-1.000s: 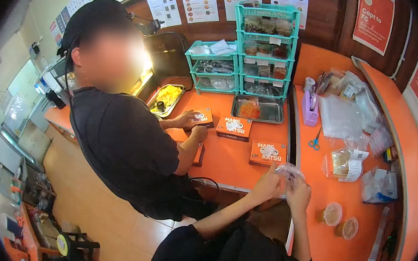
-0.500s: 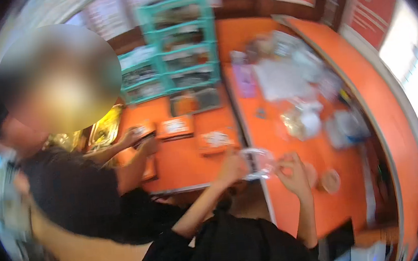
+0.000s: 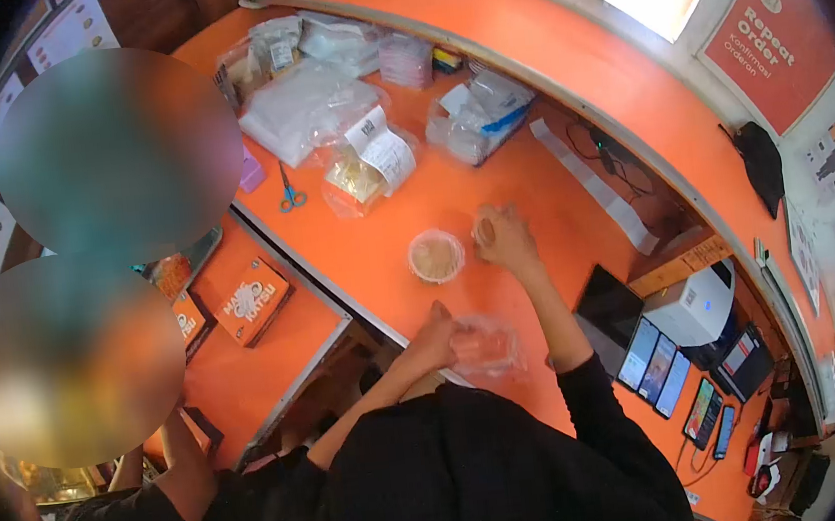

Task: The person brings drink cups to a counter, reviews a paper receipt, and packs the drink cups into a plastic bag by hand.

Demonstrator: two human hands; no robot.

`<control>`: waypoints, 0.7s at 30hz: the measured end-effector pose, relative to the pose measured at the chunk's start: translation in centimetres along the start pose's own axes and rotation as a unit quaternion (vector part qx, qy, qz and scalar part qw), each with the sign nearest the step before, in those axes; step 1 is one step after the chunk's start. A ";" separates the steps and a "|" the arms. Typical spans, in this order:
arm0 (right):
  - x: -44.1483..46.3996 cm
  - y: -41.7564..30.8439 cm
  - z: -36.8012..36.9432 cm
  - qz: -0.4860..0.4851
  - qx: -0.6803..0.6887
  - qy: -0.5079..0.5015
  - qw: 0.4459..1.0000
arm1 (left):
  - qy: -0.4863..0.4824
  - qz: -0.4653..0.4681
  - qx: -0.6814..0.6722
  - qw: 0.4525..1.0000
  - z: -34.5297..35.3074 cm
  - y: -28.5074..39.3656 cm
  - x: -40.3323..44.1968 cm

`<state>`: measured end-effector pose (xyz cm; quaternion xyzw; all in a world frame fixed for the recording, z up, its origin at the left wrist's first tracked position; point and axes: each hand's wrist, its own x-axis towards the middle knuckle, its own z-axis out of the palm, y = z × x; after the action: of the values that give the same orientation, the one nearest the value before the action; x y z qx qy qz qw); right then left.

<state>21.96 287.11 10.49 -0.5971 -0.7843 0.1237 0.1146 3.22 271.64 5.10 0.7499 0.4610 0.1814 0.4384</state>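
My left hand [image 3: 433, 341] is closed on the edge of a clear plastic bag [image 3: 489, 347], just above the front edge of the orange counter. Farther forward, the fingers of my right hand [image 3: 508, 240] are wrapped round a small round plastic tub [image 3: 483, 233], partly hidden by them. A second clear tub [image 3: 435, 258] with light brown contents stands upright on the counter, just left of the right hand and apart from it.
At the back lie plastic packs [image 3: 308, 110], a bag with a paper label [image 3: 368, 165] and blue scissors [image 3: 291, 192]. To the right are phones [image 3: 653, 366] and a white device [image 3: 690, 305]. A co-worker's arm [image 3: 185, 474] is at left, near orange boxes [image 3: 248, 299].
My view has turned right, towards the counter with the tubs. The right hand has left the plastic bag and taken hold of a tub. My left hand still holds the bag.
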 end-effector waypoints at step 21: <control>-15.9 -5.1 0.0 0.003 0.088 0.026 0.996 | 0.092 0.045 0.023 0.994 2.0 -0.6 2.5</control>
<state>21.49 270.46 11.62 -0.5897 -0.7655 0.1768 0.1869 5.51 272.85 3.15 0.7597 0.4695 0.2588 0.3681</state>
